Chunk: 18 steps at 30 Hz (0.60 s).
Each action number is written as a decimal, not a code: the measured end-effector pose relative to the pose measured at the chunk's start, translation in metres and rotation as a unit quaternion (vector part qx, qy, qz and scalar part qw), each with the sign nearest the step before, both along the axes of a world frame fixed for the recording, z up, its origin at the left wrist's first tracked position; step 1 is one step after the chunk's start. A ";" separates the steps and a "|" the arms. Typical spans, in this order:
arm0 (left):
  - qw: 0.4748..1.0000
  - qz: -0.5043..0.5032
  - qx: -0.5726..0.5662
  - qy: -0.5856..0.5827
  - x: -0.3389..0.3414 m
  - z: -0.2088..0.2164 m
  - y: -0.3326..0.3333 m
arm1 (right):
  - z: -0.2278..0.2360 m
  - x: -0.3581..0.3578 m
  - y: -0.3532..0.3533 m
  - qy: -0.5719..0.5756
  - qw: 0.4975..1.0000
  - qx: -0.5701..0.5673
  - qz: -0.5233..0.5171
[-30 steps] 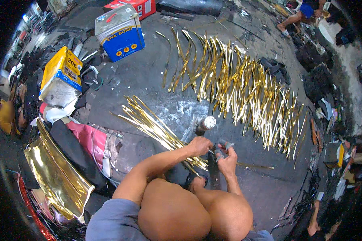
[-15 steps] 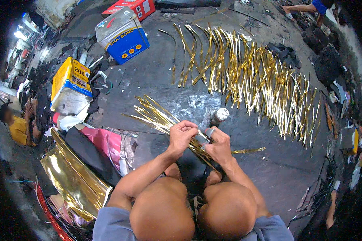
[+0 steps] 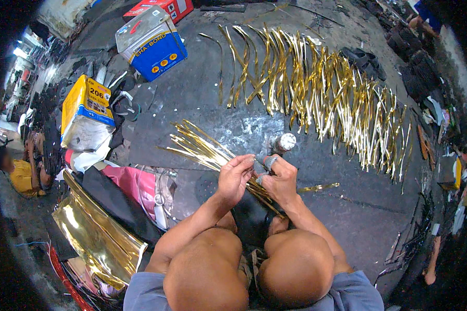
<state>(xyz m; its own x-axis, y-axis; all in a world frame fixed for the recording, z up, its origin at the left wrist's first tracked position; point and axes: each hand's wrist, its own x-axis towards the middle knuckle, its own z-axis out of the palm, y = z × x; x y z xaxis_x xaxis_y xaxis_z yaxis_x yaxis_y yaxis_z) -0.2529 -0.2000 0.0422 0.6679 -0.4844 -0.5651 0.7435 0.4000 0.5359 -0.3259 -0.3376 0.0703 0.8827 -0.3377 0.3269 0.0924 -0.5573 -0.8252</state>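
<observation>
My left hand (image 3: 236,179) is closed in a pinch, thumb against fingers, on a thin gold strip (image 3: 319,187) whose end sticks out past my right hand. My right hand (image 3: 280,177), with grey wraps on its fingers, is closed on the strip close by; the short stretch between the hands is hard to make out. Under both hands lies a bundle of narrow gold strips (image 3: 200,147), fanned out at its far left end. Just beyond my right hand stands a small cylinder with a white-smeared round top (image 3: 285,141).
Many gold strips (image 3: 316,85) lie spread across the far right. Blue tin (image 3: 158,54) and yellow-blue tin (image 3: 91,111) stand at left, near a pink sheet (image 3: 132,184) and a gold sheet (image 3: 96,233). Dark sandals (image 3: 363,61) lie far right. Another person (image 3: 26,173) sits far left.
Both hands stay over the bundle. My left hand has turned slightly, and the pale stretch of strip between the hands shows less. The view has shifted a little.
</observation>
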 end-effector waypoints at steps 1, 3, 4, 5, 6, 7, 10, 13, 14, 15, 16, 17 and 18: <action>1.000 0.009 0.001 0.008 0.001 -0.001 -0.001 | 0.001 0.001 0.000 -0.002 1.000 0.002 0.005; 1.000 -0.015 0.007 -0.020 0.005 -0.005 0.004 | 0.008 0.001 -0.002 -0.003 0.999 -0.034 0.024; 0.999 -0.027 0.009 -0.033 0.008 -0.007 0.004 | 0.012 0.002 -0.004 -0.003 0.998 -0.052 0.033; 0.997 -0.017 0.028 -0.065 0.007 -0.008 0.004 | 0.014 0.002 -0.004 -0.004 0.998 -0.056 0.039; 0.996 -0.008 0.036 -0.082 0.006 -0.003 0.004 | 0.013 0.001 -0.005 -0.002 0.997 -0.060 0.045; 0.994 0.001 0.043 -0.099 0.005 0.003 0.003 | 0.013 -0.001 -0.006 0.000 0.997 -0.064 0.049; 0.992 0.024 0.050 -0.116 0.023 0.008 0.008 | 0.017 -0.011 -0.008 -0.008 0.997 -0.057 0.049; 0.986 0.082 0.070 -0.128 0.046 0.002 0.020 | 0.018 -0.023 -0.006 0.002 0.997 -0.055 0.047; 0.982 0.095 0.095 -0.131 0.056 0.003 0.027 | 0.017 -0.030 -0.008 0.010 0.997 -0.059 0.052; 0.979 0.101 0.115 -0.132 0.068 0.002 0.031 | 0.016 -0.039 -0.013 0.020 0.996 -0.067 0.050; 0.977 0.114 0.127 -0.126 0.083 -0.007 0.037 | 0.012 -0.049 -0.015 0.024 0.998 -0.046 0.042; 0.973 0.133 0.142 -0.124 0.100 -0.018 0.052 | 0.009 -0.058 -0.016 0.047 0.997 -0.048 0.050; 0.970 0.139 0.155 -0.128 0.115 -0.024 0.066 | 0.005 -0.071 -0.020 0.072 0.995 -0.052 0.053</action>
<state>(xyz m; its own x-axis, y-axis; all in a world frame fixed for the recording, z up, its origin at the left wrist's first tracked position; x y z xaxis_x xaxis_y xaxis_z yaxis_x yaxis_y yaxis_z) -0.1378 -0.1341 0.0180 0.8862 -0.0988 -0.4526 0.4561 0.3564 0.8154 -0.3966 -0.3573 0.0756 0.9519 -0.2105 0.2227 0.0405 -0.6339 -0.7724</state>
